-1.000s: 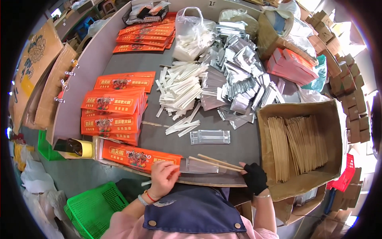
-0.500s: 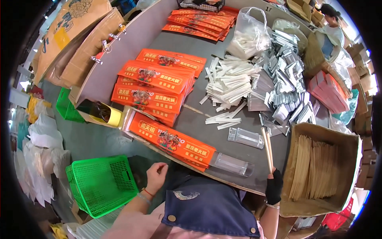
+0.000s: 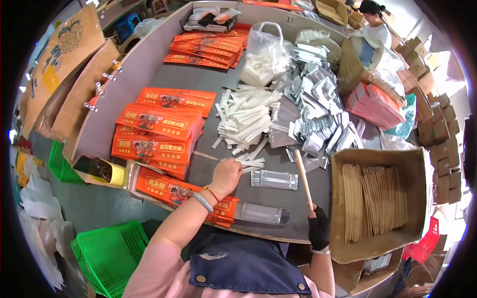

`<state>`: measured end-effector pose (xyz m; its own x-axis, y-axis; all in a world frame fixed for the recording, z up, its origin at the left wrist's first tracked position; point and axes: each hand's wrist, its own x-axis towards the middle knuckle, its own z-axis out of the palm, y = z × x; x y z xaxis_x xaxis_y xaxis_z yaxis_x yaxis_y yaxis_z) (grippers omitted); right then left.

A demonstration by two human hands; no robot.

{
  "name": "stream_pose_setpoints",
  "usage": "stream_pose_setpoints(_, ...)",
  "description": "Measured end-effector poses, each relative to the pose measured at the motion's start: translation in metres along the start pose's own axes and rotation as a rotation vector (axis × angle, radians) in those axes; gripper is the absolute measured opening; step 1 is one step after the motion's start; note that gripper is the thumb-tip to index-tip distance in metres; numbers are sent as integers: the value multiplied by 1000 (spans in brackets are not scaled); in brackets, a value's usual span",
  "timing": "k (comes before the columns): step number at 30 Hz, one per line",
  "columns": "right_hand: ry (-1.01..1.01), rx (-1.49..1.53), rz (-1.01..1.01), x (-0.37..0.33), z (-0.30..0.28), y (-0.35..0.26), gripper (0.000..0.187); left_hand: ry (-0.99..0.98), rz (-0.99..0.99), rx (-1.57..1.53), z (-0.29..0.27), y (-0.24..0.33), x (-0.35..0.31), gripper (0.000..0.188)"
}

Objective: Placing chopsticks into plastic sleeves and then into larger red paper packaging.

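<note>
My right hand (image 3: 319,227), in a black fingerless glove, is closed around a pair of wooden chopsticks (image 3: 302,180) pointing up and away from me. My left hand (image 3: 227,176) reaches over the table with curled fingers, its fingertips at the near edge of a pile of narrow white paper strips (image 3: 248,116). What lies between those fingertips is hidden. Under my left forearm is a stack of orange-red printed sleeves (image 3: 164,187). A clear plastic packet (image 3: 263,213) sticks out of the stack's right end. Another clear packet (image 3: 274,180) lies flat between my hands.
A cardboard box (image 3: 380,253) of chopsticks stands at right. Beyond are silver packets (image 3: 318,94), a plastic bag (image 3: 266,54) and more orange sleeves (image 3: 154,126). Green baskets (image 3: 107,253) stand on the floor at left. Another person (image 3: 373,30) is at the far right.
My left hand has moved from beside the table, up and right over the sleeves to the white strips. My right hand still holds the chopsticks. The whole view has shifted.
</note>
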<state>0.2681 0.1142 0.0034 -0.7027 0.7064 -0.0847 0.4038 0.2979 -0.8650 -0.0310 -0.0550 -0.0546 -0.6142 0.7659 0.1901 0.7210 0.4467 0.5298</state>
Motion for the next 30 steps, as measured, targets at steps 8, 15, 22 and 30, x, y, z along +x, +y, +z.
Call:
stream_pose_setpoints(8,-8,-95,-67,-3,-16,20,26,-238,264,-64,-51,38,-27,8)
stream_pose_setpoints(15,-237,-209,-88,-5,-18,21,26,-297,246,-21,-44,52,-67,24)
stream_pose_setpoints(22,-294,-433,-515,19,29,15,23,-297,214,-31,-50,41,-81,70)
stream_pose_setpoints(30,-88,-310,-246,5,64,17,30,-282,264,-23,-31,60,-65,70)
